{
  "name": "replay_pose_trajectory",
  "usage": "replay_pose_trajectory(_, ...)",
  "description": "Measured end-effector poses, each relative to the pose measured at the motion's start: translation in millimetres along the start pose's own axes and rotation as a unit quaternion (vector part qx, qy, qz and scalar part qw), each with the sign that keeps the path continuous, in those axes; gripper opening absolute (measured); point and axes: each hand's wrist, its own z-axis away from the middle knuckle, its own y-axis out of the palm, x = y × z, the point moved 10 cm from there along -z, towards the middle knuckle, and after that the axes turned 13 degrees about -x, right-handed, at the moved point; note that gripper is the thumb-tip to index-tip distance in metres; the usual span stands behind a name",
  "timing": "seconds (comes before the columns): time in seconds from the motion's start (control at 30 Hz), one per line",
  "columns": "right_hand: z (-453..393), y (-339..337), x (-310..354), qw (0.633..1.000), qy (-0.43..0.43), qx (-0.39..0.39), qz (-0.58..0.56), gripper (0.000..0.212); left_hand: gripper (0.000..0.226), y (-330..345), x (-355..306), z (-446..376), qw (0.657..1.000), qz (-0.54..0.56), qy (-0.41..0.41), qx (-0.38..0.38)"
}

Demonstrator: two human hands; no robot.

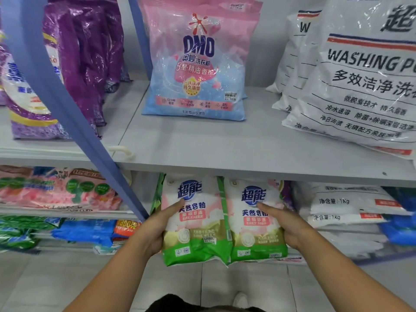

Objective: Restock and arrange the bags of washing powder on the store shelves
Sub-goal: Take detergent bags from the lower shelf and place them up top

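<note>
Two green-and-white bags, left bag (194,221) and right bag (254,221), are held side by side, touching, in front of the lower shelf, under the grey upper shelf (202,143). Left hand (155,228) grips the left bag's outer edge, thumb on its front; right hand (286,226) grips the right bag likewise. A blue post (74,109) leans at left. Farther, an OMO bag (198,64) stands upright between purple bags (85,52) and white bags (360,75).
</note>
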Motion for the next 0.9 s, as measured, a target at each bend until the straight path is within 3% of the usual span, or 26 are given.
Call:
replay_pose_trajectory(0.07,8.5,-2.9,-2.7,1.0,-0.008,-0.026,-0.002,0.055,0.046,-7.1,6.2,-4.0,1.0,0.001,0.005,0.004)
replay_pose_trajectory(0.27,65.3,0.9,-12.4,0.987,-0.071,-0.128,-0.064,0.035,0.051,-24.1,6.9,-7.0,0.999,-0.018,0.001,0.051)
replay_pose_trajectory(0.5,127.7,5.4,-43.4,0.972,-0.071,-0.193,-0.119,0.029,0.066,-55.6,-0.9,8.5,0.994,-0.038,0.015,0.098)
replay_pose_trajectory(0.63,150.5,13.3,-51.0,0.974,-0.086,-0.161,-0.131,0.029,0.046,-80.2,-5.5,39.9,0.991,-0.057,0.064,0.101)
replay_pose_trajectory(0.8,171.7,33.5,-58.9,0.985,-0.105,-0.095,-0.103,0.047,0.047,-118.8,-2.3,90.5,0.988,-0.065,0.119,0.07)
replay_pose_trajectory(0.9,181.6,44.1,-69.0,0.989,-0.107,-0.056,-0.081,0.044,0.045,-147.2,8.2,120.4,0.988,-0.063,0.137,0.033)
